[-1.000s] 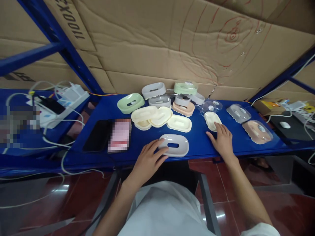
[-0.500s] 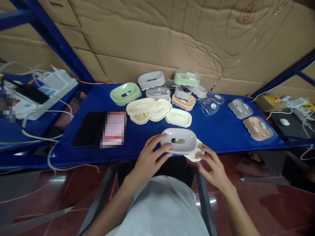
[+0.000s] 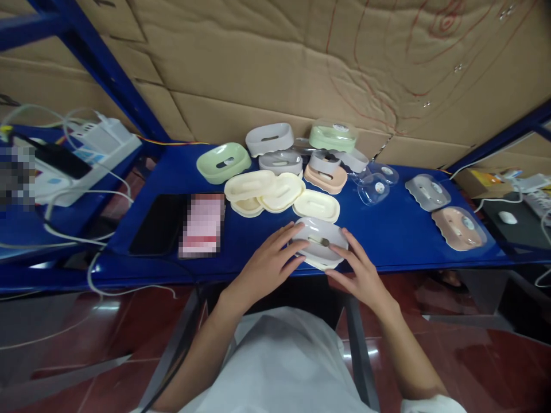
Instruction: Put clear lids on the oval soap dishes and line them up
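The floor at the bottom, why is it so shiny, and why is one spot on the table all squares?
Head view: the red floor tiles mirror overhead light as glare; the pink patch beside the black phone is deliberately pixelated; the shelf edges bow from lens distortion.

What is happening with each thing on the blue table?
Grey tray: sitting on a cream tray, held by both hands.
Left hand: gripping its left end.
Right hand: gripping its right end.
Green dish: open, lying flat.
Green box: clear lid on.
Phone: screen dark.

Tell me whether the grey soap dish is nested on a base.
Nested: grey slotted plastic soap dish sits atop cream plastic tray, both hands gripping.
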The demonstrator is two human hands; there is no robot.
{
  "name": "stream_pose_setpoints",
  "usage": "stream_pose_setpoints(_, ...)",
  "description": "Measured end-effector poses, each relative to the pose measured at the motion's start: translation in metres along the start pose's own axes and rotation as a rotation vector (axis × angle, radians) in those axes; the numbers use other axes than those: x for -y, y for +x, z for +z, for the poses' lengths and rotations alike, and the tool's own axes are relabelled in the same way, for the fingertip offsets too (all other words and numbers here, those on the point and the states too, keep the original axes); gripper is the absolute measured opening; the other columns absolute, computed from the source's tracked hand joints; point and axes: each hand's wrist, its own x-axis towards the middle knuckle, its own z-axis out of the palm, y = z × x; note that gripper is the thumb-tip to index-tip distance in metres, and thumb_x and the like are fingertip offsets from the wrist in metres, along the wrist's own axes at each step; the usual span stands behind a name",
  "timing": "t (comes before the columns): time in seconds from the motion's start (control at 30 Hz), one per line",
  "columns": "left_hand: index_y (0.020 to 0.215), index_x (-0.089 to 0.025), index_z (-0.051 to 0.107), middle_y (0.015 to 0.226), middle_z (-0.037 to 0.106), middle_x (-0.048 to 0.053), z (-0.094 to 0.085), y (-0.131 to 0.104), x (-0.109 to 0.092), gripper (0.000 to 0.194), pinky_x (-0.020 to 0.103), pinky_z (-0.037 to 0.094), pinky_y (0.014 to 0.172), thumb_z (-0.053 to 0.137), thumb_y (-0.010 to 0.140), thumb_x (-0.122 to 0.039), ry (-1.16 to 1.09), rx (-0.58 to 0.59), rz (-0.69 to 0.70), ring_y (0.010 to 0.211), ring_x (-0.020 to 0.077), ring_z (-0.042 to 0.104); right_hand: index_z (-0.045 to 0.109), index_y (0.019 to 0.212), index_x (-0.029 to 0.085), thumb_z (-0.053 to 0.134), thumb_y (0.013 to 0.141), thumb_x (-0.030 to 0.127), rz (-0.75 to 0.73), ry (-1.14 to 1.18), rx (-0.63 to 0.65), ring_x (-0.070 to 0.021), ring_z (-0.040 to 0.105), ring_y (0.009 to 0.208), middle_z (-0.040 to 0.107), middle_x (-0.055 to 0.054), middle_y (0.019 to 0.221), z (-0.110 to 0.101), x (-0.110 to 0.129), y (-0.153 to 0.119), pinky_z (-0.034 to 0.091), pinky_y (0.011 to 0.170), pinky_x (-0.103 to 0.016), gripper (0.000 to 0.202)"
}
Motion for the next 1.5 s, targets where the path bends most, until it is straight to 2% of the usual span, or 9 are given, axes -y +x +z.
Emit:
stream_pose_setpoints(0.17,0.13,-0.025,0.066,0.166,0.049,0.009,0.003,-0.002,0.004,0.028,0.051,0.044,0.125,0.066,0.103,-0.03,0.032,0.017,-0.033,0.151,0.0284,0.05,0.052,0.157,0.034,0.07,0.1,0.025,-0.069,-0.071,0.025,-0.0354,0.033,0.161,0.043,-0.009,0.17,0.007,0.008,-0.002,0.044,0.124,-0.063,0.061)
stream_pose_setpoints(0.3,0.123,-0.026,0.07,0.154,0.06,0.009,-0.001,-0.022,0.004,0.024,0.052,0.052,0.116,0.071,0.099,-0.031,0.111,-0.076,-0.087,0.14,0.031,0.058,0.044,0.162,0.037,0.064,0.104,0.032,-0.11,-0.156,0.061,-0.0329,0.037,0.159,0.039,-0.007,0.172,-0.014,-0.012,0.018,0.038,0.128,-0.062,0.062)
stream_pose_setpoints(0.43,0.118,-0.025,0.07,0.149,0.061,0.012,-0.011,-0.042,0.005,0.021,0.057,0.049,0.119,0.073,0.097,-0.03,0.144,-0.214,-0.144,0.148,0.0352,0.052,0.037,0.166,0.024,0.053,0.108,0.051,0.227,-0.359,-0.145,-0.0336,0.032,0.161,0.033,-0.016,0.174,-0.046,-0.07,0.057,0.033,0.129,-0.056,0.066)
stream_pose_setpoints(0.53,0.118,-0.023,0.069,0.16,0.05,0.014,-0.015,-0.05,0.004,0.021,0.056,0.049,0.121,0.071,0.098,-0.031,0.071,-0.231,-0.169,0.153,0.0357,0.046,0.041,0.16,0.013,0.053,0.101,0.07,0.479,-0.468,-0.177,-0.0428,0.044,0.15,0.042,-0.027,0.164,-0.048,-0.1,0.068,0.043,0.116,-0.06,0.082)
stream_pose_setpoints(0.77,0.115,-0.024,0.072,0.167,0.045,0.012,-0.015,-0.047,0.001,0.017,0.052,0.05,0.122,0.068,0.099,-0.028,-0.014,-0.172,-0.2,0.15,0.0327,0.053,0.055,0.12,0.014,0.059,0.089,0.082,0.67,-0.548,-0.361,-0.0444,0.064,0.114,0.059,-0.028,0.124,-0.04,-0.086,0.02,0.051,0.097,-0.064,0.075)
stream_pose_setpoints(0.93,0.144,-0.03,0.055,0.167,0.045,0.009,-0.016,-0.038,0.005,0.049,0.045,0.047,0.125,0.071,0.098,-0.026,-0.194,-0.098,-0.242,0.153,0.0265,0.049,0.049,0.123,0.023,0.066,0.093,0.06,0.391,-0.279,-0.239,-0.0354,0.064,0.128,0.06,-0.018,0.135,-0.044,-0.053,0.007,0.058,0.1,-0.05,0.05)
stream_pose_setpoints(1.13,0.165,-0.034,0.027,0.169,0.044,0.008,-0.019,-0.032,0.013,0.09,0.043,0.04,0.129,0.078,0.092,-0.025,-0.304,-0.057,-0.283,0.155,0.0248,0.047,0.048,0.146,0.027,0.07,0.087,0.024,-0.241,0.114,0.117,-0.036,0.048,0.15,0.054,-0.015,0.157,-0.011,0.013,0.033,0.044,0.122,-0.061,0.063)
stream_pose_setpoints(1.27,0.166,-0.035,0.028,0.169,0.044,0.008,-0.02,-0.03,0.017,0.09,0.044,0.041,0.129,0.079,0.092,-0.026,-0.343,-0.021,-0.266,0.155,0.0258,0.047,0.05,0.146,0.025,0.063,0.088,0.017,-0.344,0.149,0.242,-0.0332,0.038,0.158,0.054,-0.013,0.159,0.005,0.017,0.054,0.032,0.13,-0.065,0.06)
stream_pose_setpoints(1.5,0.164,-0.037,0.035,0.172,0.04,0.006,-0.019,-0.032,0.02,0.081,0.047,0.036,0.131,0.075,0.095,-0.025,-0.369,0.002,-0.242,0.158,0.0255,0.041,0.06,0.132,0.027,0.073,0.095,0.027,-0.418,0.067,0.175,-0.0316,0.043,0.155,0.063,-0.01,0.149,0.015,0.014,0.054,0.03,0.131,-0.065,0.04)
